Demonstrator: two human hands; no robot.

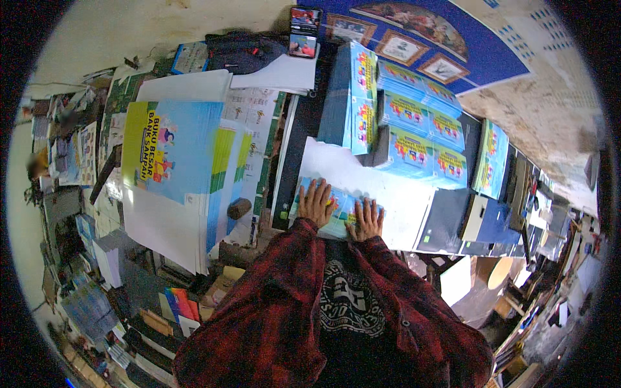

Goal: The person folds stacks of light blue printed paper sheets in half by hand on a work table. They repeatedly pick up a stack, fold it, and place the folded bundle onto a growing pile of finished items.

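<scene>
Both my hands lie flat on a light blue and yellow printed booklet cover (338, 210) at the near edge of the table. My left hand (314, 204) presses on its left part, fingers stretched out and slightly apart. On its right end rests my right hand (367, 221), fingers also spread, reaching onto the white sheet (404, 216) beneath. Neither hand grips anything. Just beyond stand several stacks of matching booklets (407, 152), with a taller stack (363, 97) to their left. My palms hide part of the cover.
A pile of large printed cover sheets (184, 145) lies to the left, with a dark block (239, 208) beside it. A phone (304, 32) stands at the back near a dark bag (242, 55). Another booklet stack (491, 158) and a dark blue panel (495, 223) are at right.
</scene>
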